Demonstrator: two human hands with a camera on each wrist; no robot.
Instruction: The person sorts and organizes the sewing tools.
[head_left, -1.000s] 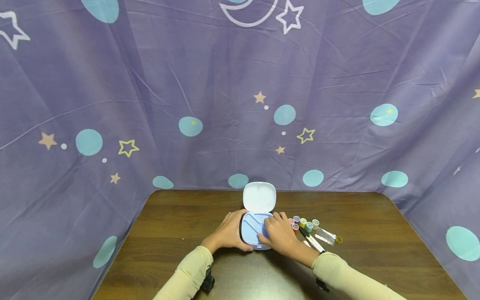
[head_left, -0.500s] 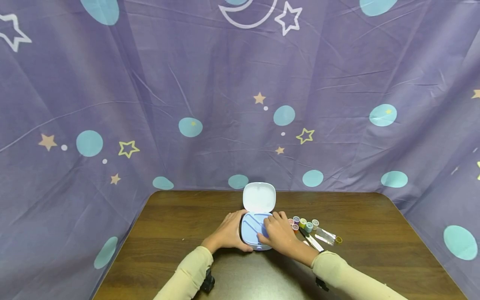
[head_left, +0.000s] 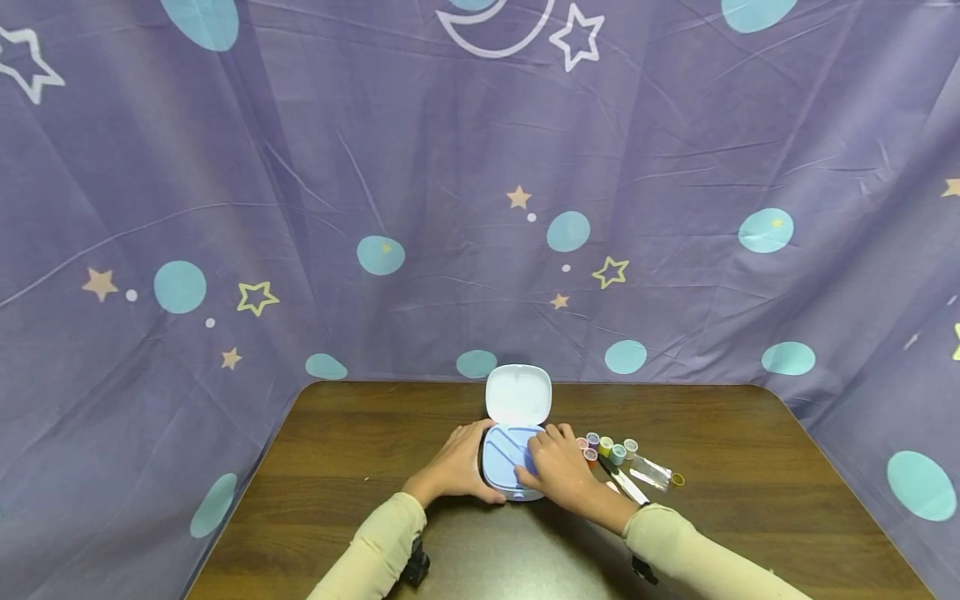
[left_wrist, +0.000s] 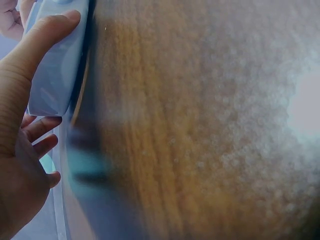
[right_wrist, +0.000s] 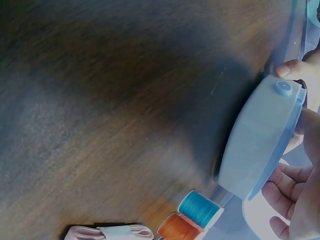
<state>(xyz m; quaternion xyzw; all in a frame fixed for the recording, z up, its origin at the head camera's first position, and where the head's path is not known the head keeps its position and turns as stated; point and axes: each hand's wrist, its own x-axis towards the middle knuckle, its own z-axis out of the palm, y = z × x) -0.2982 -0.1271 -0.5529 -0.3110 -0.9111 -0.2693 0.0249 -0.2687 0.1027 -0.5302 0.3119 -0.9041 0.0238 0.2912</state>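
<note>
A small plastic case stands on the table with its white lid [head_left: 519, 395] raised at the back. Inside the case lies a light blue tray [head_left: 502, 457] with raised dividers. My left hand [head_left: 459, 467] grips the case's left side, thumb at the front and fingers round the back. In the left wrist view the thumb lies along the pale case wall [left_wrist: 57, 70]. My right hand [head_left: 561, 468] bends over the tray's right part, its fingers curled at the edge and covering that side. The right wrist view shows the case body [right_wrist: 257, 137] with a round front button [right_wrist: 283, 88].
Right of the case stand several small thread spools [head_left: 606, 446], among them a teal spool [right_wrist: 198, 209] and an orange spool [right_wrist: 178, 229]. A clear packet [head_left: 649, 472], a gold ring [head_left: 678, 480] and a banded pinkish bundle [right_wrist: 107, 232] lie nearby. A patterned curtain hangs behind the table.
</note>
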